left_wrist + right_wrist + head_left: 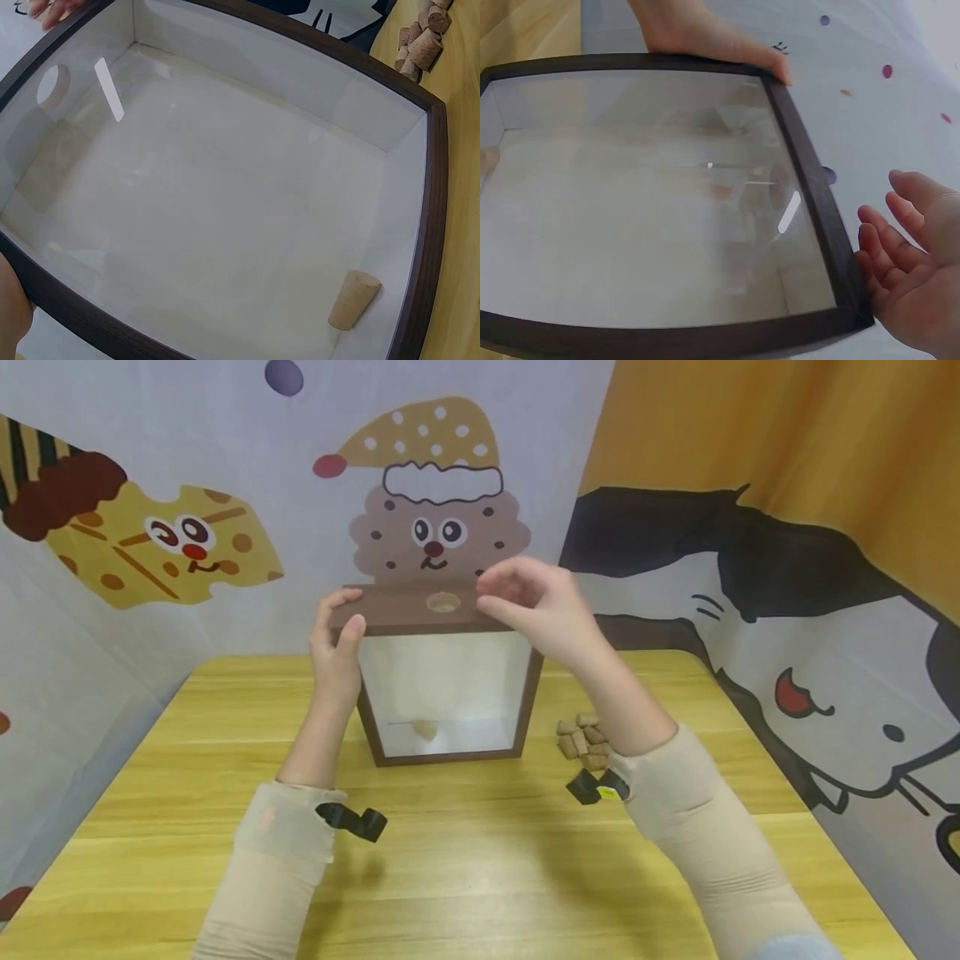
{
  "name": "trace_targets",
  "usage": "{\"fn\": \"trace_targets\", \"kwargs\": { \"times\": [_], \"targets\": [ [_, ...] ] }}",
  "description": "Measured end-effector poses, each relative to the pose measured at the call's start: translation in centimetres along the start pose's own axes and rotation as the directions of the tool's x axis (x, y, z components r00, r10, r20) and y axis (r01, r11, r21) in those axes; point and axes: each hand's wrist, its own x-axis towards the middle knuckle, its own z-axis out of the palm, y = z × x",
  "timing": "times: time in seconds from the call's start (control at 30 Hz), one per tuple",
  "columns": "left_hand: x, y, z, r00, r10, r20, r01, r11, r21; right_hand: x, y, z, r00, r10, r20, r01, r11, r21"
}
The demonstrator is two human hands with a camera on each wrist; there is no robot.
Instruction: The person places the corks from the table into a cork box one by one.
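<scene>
A brown-framed shadow box (433, 760) with a clear front stands upright on the table. In its top is a round hole (443, 602). One cork (354, 300) lies inside at the bottom, seen through the clear front. My left hand (337, 647) grips the upper left corner of the box, thumb on the front edge and fingers over the top. At the right end of the top is my right hand (536, 606), its fingers loosely curved with nothing between them. The right wrist view shows that hand's palm and fingers (900, 259) beside the frame.
A small pile of corks (581, 739) lies on the wood-grain table (465, 860), right of the box and close to my right forearm. Behind the table hangs a cloth (300, 527) printed with cartoon figures. Black wrist cameras (360, 822) stick out from both sleeves.
</scene>
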Motion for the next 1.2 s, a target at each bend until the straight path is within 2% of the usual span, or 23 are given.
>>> {"fn": "trace_targets", "kwargs": {
  "times": [0.23, 0.43, 0.5, 0.6, 0.73, 0.8, 0.83, 1.2],
  "targets": [
    [0.1, 0.3, 0.1, 1.0, 0.004, 0.005, -0.004, 1.0, 0.011, -3.7, 0.6, -1.3, 0.997, -0.029, -0.069, 0.026, 0.998, -0.051],
    [-0.3, 2.9, 0.8, 1.0, 0.007, 0.014, -0.007, 1.0, 0.012, -7.0, 3.1, -2.2, 0.997, -0.047, -0.062, 0.043, 0.997, -0.062],
    [-0.4, 3.5, 1.0, 1.0, 0.009, 0.015, -0.009, 1.0, 0.017, -8.2, 4.1, -2.5, 0.999, -0.019, -0.042, 0.016, 0.996, -0.085],
    [-0.3, 2.8, 0.9, 1.0, 0.016, 0.009, -0.016, 1.0, 0.023, -9.9, 5.8, -2.9, 0.999, 0.033, -0.011, -0.034, 0.99, -0.134],
    [0.0, 0.9, 0.5, 1.0, 0.025, -0.001, -0.025, 1.0, 0.016, -12.2, 8.3, -3.5, 0.994, 0.109, 0.026, -0.102, 0.977, -0.188],
    [0.0, 0.8, 0.3, 1.0, 0.024, -0.004, -0.024, 1.0, 0.01, -13.1, 9.5, -3.9, 0.99, 0.136, 0.041, -0.125, 0.971, -0.203],
    [0.1, 0.3, 0.2, 1.0, 0.028, -0.008, -0.028, 1.0, 0.012, -13.5, 10.1, -4.0, 0.988, 0.15, 0.045, -0.137, 0.968, -0.211],
    [0.0, 0.3, 0.0, 1.0, 0.005, -0.002, -0.005, 0.999, 0.031, -17.8, 16.0, -5.8, 0.981, 0.175, 0.085, -0.145, 0.951, -0.273]
  ]
}}
